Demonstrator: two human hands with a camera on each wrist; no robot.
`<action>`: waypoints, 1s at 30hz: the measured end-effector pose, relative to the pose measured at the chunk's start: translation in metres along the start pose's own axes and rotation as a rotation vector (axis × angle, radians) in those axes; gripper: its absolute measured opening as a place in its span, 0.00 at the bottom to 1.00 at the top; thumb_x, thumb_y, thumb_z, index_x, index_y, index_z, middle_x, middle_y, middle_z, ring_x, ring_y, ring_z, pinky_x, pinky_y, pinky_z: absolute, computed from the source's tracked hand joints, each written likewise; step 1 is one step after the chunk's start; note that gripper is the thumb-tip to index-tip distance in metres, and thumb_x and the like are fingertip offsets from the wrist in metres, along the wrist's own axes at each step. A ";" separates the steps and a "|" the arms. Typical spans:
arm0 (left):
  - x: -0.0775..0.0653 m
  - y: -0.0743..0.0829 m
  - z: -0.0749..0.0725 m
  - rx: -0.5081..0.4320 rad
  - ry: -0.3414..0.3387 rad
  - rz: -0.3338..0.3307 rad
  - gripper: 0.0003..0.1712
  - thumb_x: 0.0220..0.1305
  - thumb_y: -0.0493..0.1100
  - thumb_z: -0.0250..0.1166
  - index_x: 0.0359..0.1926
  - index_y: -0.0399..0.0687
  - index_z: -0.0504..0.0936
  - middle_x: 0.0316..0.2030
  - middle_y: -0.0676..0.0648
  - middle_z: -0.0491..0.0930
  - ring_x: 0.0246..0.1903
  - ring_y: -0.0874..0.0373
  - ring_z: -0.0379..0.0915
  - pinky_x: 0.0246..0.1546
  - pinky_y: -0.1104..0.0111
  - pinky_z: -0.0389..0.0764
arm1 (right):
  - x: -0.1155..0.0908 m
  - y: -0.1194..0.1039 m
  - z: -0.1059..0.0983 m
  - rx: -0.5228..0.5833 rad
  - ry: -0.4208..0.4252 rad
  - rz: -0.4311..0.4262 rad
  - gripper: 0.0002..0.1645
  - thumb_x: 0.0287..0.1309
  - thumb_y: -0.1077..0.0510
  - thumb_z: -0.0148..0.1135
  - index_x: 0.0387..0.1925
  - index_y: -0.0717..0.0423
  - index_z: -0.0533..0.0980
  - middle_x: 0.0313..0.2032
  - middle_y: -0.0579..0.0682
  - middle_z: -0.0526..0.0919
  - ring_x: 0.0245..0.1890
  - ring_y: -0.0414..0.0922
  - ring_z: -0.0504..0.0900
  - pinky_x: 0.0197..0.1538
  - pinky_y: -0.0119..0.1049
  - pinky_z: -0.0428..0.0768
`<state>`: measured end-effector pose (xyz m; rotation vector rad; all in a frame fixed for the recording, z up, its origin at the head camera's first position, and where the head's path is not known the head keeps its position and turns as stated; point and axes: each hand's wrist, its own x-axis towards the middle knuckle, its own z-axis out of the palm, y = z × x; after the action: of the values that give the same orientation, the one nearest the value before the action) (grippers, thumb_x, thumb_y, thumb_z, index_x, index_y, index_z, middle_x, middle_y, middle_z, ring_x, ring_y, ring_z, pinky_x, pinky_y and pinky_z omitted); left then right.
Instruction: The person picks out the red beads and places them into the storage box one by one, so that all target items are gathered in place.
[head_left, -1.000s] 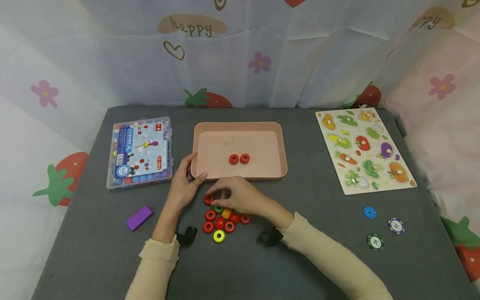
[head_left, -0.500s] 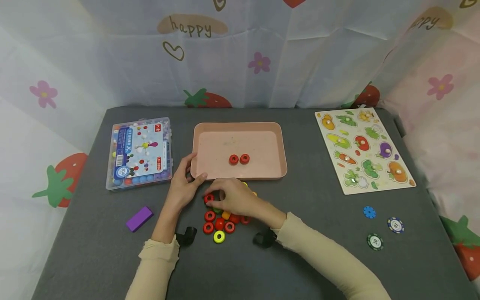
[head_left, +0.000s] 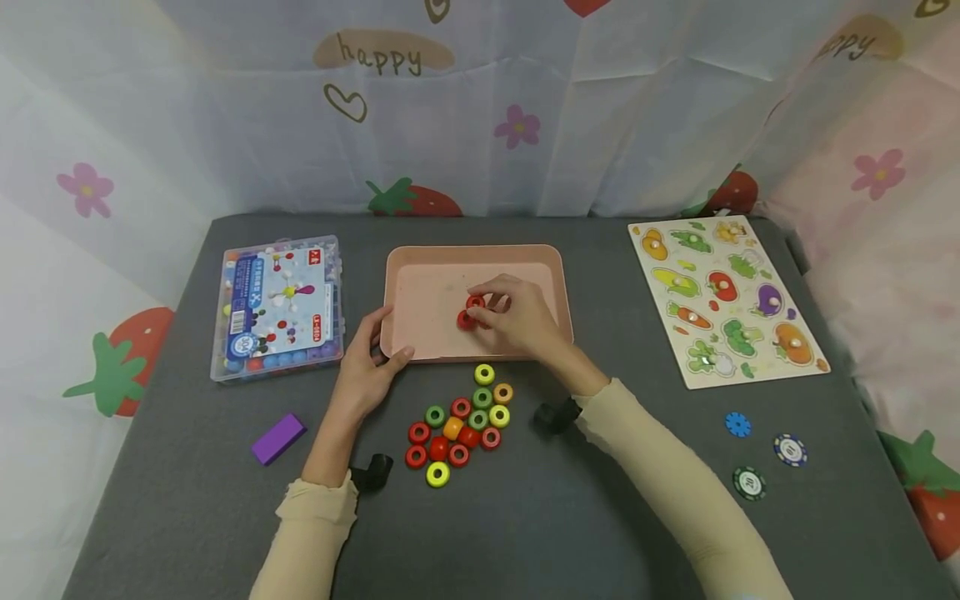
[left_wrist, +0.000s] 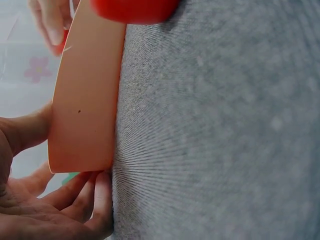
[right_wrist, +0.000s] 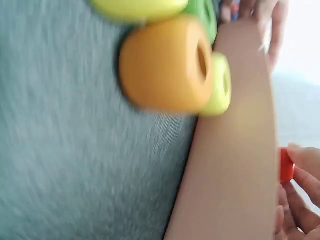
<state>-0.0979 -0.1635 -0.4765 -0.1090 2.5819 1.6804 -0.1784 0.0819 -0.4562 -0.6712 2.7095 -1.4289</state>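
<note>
At the near left corner of the pink tray (head_left: 420, 343), my left hand (head_left: 363, 375) grips the edge, its thumb on the near wall and its fingers along the left side. My right hand (head_left: 521, 317) is over the tray, pinching a red bead (head_left: 476, 302) between thumb and fingers; the right wrist view shows this red bead (right_wrist: 286, 166) too. Just below it a red bead (head_left: 465, 321) lies in the tray, and another beside it is mostly hidden by the right hand. In front of the tray, several loose beads in red, green, yellow and orange (head_left: 452, 428) lie on the table.
A clear plastic case of coloured balls (head_left: 281, 304) lies on the left, with a purple block (head_left: 278, 438) in front of it. To the right is a vegetable puzzle board (head_left: 723, 304). Several poker chips, such as a green chip (head_left: 749, 483), lie nearer on the dark table (head_left: 600, 533).
My right hand has picked up a red bead from the left edge of the loose group and carried it up and right over the tray. The left hand stays at the corner.
</note>
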 end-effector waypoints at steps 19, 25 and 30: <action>0.001 -0.001 -0.001 -0.011 -0.006 -0.006 0.42 0.66 0.41 0.68 0.76 0.49 0.58 0.72 0.37 0.62 0.70 0.42 0.61 0.66 0.45 0.69 | 0.010 0.017 0.011 -0.080 -0.074 0.121 0.19 0.60 0.59 0.71 0.54 0.56 0.84 0.48 0.50 0.86 0.45 0.44 0.81 0.51 0.40 0.79; 0.001 0.000 -0.001 -0.004 -0.005 -0.009 0.41 0.66 0.40 0.68 0.76 0.49 0.58 0.73 0.37 0.61 0.70 0.42 0.61 0.65 0.45 0.69 | -0.001 -0.001 0.001 -0.054 -0.084 -0.017 0.19 0.58 0.60 0.72 0.52 0.57 0.84 0.46 0.54 0.84 0.42 0.49 0.80 0.47 0.45 0.80; 0.001 -0.001 -0.001 0.009 -0.005 0.010 0.41 0.66 0.40 0.68 0.76 0.48 0.58 0.73 0.36 0.61 0.70 0.41 0.61 0.64 0.44 0.69 | -0.026 -0.023 -0.002 0.045 -0.232 -0.159 0.15 0.57 0.61 0.72 0.47 0.56 0.84 0.40 0.51 0.86 0.37 0.44 0.80 0.41 0.42 0.81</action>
<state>-0.0989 -0.1647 -0.4773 -0.0917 2.5903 1.6704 -0.1473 0.0815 -0.4422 -1.0015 2.4887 -1.3402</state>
